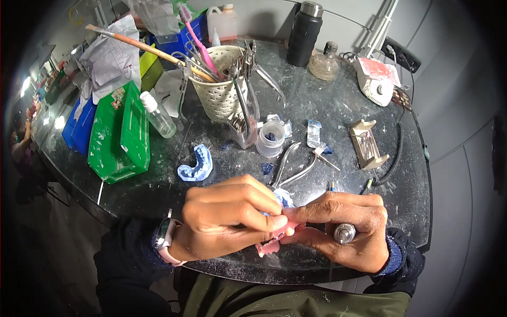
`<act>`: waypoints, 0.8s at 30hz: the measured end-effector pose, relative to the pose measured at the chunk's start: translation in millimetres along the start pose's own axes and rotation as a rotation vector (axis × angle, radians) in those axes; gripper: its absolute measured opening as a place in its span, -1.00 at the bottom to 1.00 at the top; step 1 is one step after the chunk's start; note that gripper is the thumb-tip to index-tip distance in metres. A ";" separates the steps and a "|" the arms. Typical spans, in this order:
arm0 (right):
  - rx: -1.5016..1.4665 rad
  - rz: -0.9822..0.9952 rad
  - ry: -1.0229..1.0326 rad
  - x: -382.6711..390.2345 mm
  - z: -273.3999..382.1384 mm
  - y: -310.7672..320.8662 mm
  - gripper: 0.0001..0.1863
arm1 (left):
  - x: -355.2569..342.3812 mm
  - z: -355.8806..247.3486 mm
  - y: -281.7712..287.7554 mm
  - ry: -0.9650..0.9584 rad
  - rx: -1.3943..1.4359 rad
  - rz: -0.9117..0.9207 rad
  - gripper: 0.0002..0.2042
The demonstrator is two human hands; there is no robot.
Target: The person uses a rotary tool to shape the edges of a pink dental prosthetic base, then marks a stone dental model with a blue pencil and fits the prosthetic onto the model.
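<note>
Near the table's front edge, both my hands meet around a pink denture plate (pixel 270 247) with a scalloped edge. My left hand (pixel 232 211) pinches it between thumb and fingers from the left. From the right, the thumb and forefinger of my right hand (pixel 343 224) grip it too. A metal-tipped, pen-like tool (pixel 345 233) is also tucked in the curled fingers of my right hand. Part of the plate is hidden by my fingers. Just behind them shows a blue dental cast (pixel 284 197), partly covered. Another blue horseshoe-shaped cast (pixel 196 165) lies beyond my left hand.
Pliers (pixel 293 168) and a small clear cup (pixel 270 140) lie beyond my hands. A white woven basket (pixel 215 100) holds pliers and brushes. Green bin (pixel 119 140) and spray bottle (pixel 158 115) stand left; bur holder (pixel 367 145) and white control box (pixel 376 82) right; black flask (pixel 305 34) behind.
</note>
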State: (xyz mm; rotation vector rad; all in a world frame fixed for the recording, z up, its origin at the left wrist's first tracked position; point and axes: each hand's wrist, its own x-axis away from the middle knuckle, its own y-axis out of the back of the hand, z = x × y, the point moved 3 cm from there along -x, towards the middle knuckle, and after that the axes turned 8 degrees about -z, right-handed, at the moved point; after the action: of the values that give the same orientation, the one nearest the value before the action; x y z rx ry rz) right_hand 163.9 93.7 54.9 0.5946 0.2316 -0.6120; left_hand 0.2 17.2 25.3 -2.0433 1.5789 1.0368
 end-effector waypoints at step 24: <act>0.378 -0.453 -0.125 25.6 -39.1 44.8 -0.82 | 0.1 13.3 -9.9 0.372 -0.596 0.592 -0.35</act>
State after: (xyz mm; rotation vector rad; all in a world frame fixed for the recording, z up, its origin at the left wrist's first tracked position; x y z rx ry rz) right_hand 209.9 134.1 34.0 0.8734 0.1322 -1.1423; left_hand 5.2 29.2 14.8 -2.2851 2.3908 1.5505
